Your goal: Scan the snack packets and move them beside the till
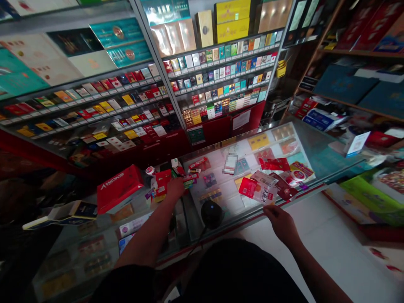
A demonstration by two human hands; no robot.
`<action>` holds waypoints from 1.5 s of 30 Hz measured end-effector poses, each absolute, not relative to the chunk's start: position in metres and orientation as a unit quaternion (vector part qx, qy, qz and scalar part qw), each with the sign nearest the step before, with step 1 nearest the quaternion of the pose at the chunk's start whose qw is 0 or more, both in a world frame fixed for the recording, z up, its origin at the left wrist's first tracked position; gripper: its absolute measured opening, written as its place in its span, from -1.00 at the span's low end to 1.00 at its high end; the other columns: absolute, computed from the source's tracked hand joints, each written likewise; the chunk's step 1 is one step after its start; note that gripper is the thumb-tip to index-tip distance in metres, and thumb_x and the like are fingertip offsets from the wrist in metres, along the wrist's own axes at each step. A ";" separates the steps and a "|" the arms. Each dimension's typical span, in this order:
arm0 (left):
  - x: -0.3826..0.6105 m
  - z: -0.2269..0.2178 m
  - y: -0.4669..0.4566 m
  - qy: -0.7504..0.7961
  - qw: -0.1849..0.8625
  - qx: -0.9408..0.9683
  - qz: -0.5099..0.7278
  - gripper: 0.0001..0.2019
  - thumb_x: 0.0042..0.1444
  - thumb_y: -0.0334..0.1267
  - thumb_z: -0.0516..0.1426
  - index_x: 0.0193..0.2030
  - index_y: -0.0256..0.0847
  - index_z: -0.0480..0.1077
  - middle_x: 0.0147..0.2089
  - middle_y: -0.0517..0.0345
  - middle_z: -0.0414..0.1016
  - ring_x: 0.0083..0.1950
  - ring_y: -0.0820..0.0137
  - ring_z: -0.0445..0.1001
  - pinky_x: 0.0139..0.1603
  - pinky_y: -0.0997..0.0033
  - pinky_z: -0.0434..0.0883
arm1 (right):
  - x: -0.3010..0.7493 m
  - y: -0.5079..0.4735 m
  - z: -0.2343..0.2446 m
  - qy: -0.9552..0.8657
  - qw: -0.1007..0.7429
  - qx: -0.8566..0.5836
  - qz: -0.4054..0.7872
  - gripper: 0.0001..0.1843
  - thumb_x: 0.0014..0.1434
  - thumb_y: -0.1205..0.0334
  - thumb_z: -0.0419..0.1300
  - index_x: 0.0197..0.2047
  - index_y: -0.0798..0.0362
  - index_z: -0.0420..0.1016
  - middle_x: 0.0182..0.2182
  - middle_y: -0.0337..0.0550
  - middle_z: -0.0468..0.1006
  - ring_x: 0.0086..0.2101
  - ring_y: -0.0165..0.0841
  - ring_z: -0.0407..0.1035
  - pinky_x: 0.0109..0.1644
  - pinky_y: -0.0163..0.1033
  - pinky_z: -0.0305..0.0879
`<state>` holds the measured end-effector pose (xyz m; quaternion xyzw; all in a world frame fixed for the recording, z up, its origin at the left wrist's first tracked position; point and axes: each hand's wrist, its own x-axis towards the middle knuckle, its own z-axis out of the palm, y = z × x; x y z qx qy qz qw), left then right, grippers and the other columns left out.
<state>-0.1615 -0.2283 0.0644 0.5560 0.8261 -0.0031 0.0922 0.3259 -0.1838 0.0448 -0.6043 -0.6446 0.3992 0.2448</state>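
Head view: my left hand (174, 188) lies curled over red packs (161, 184) on the counter (318, 147), grip not discernible; my right hand (282, 223), loosely curled and empty, sits at the near edge beside loose packets (261, 191). Judged light, stiff, slick on glass: pinch the long edges. Glass top cluttered; stocked shelves (221, 71) behind.

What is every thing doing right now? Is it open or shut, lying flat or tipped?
Left hand, on the small red packs; grip unclear.
Right hand, at the glass counter edge; grip unclear.
Big red cardboard box, shut, tilted.
Dark and white carton, flap open.
Loose red packets, lying flat, overlapping.
Round black gadget, sitting on the glass.
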 end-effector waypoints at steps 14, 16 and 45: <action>-0.200 0.048 -0.213 0.828 0.039 0.554 -0.075 -0.66 0.27 -0.43 -0.01 0.02 -0.34 0.56 0.04 -0.33 0.60 0.07 0.07 0.56 0.08 0.21 0.37 | 0.254 -0.175 0.054 -0.641 0.282 -0.595 0.395 -0.63 0.11 -0.08 0.17 -0.24 -0.01 0.66 -0.32 -0.09 0.71 -0.26 -0.13 0.58 -0.11 -0.07 0.42; -0.203 0.049 -0.213 0.837 0.059 0.540 -0.068 -0.68 0.25 -0.43 0.02 0.02 -0.33 0.55 0.01 -0.30 0.62 0.03 0.11 0.58 0.04 0.25 0.37 | 0.241 -0.165 0.061 -0.657 0.284 -0.580 0.388 -0.65 0.13 -0.05 0.17 -0.25 -0.01 0.66 -0.36 -0.08 0.70 -0.29 -0.13 0.57 -0.14 -0.08 0.42; -0.224 0.068 -0.227 0.749 0.286 0.523 0.288 -0.73 0.18 -0.10 0.20 -0.11 -0.18 0.61 -0.08 0.02 0.69 -0.07 0.16 0.60 0.00 0.25 0.44 | 0.025 -0.099 0.085 -0.852 0.179 -0.379 0.315 -0.72 0.23 0.36 0.28 0.01 0.04 0.65 -0.02 -0.09 0.71 0.02 -0.18 0.56 0.20 -0.16 0.35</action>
